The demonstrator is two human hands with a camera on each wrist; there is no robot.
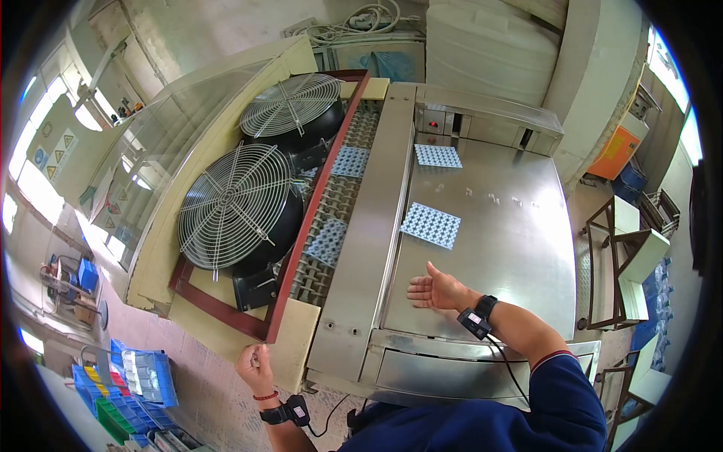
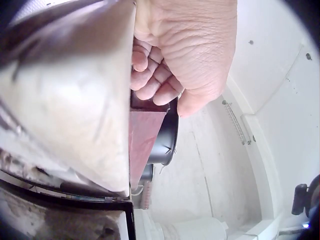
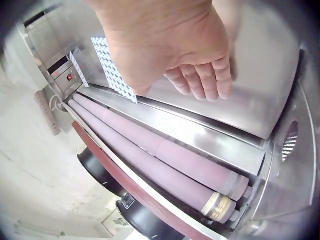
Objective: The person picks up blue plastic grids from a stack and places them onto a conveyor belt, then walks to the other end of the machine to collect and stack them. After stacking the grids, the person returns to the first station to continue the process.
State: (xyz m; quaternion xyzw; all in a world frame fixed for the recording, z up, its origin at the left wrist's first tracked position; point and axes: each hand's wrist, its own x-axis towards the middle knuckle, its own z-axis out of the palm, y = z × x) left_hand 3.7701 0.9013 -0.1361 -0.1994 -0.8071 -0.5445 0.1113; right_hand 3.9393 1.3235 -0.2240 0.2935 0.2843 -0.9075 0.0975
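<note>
My right hand (image 1: 440,291) is over the near part of the steel tabletop (image 1: 497,248), fingers extended and thumb up, holding nothing. Just beyond it lies a light blue, flat panel with a regular grid pattern (image 1: 431,225); a similar, smaller-looking panel (image 1: 438,155) lies farther back by the red light. In the right wrist view, the hand (image 3: 165,45) partly overlaps the nearer panel (image 3: 107,60). Loosely curled and with nothing in its fingers, my left hand (image 1: 254,367) is beside the near corner of the dark red frame (image 1: 260,329).
Two round fans with wire guards (image 1: 228,197) stand over a chain-mesh conveyor (image 1: 335,200) carrying more patterned panels (image 1: 327,241). Pinkish rollers (image 3: 165,155) run along the machine in the right wrist view. Blue crates (image 1: 147,377) stand at lower left, carts (image 1: 625,264) at right.
</note>
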